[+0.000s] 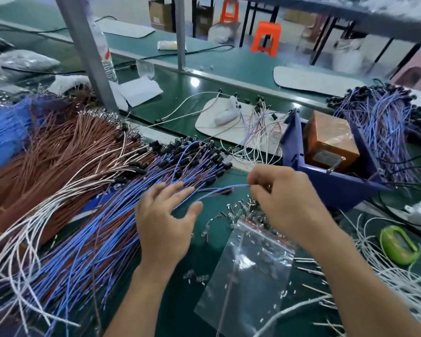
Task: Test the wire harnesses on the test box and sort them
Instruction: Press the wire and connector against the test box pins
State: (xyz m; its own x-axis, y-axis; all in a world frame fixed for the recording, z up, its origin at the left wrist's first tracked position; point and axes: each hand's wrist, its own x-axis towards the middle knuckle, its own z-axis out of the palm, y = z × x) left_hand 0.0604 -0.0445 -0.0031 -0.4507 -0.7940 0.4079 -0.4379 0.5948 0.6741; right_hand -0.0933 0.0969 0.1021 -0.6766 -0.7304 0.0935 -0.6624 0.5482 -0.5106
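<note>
A large pile of blue-and-red wire harnesses (102,234) with black connectors lies on the green bench at the left. My left hand (163,220) rests on that pile with its fingers spread and relaxed. My right hand (282,200) pinches the end of one blue harness (219,190) drawn out of the pile. An orange test box (328,142) sits inside a blue plastic bin (336,188) just right of my right hand. Another heap of blue harnesses (384,132) lies behind the bin at the right.
Brown wires (54,147) and white wires (17,229) lie far left. A clear zip bag (248,276) with small loose metal parts lies under my right forearm. A green object (399,244) and white wires (399,283) are at the right. A metal post (88,52) stands behind.
</note>
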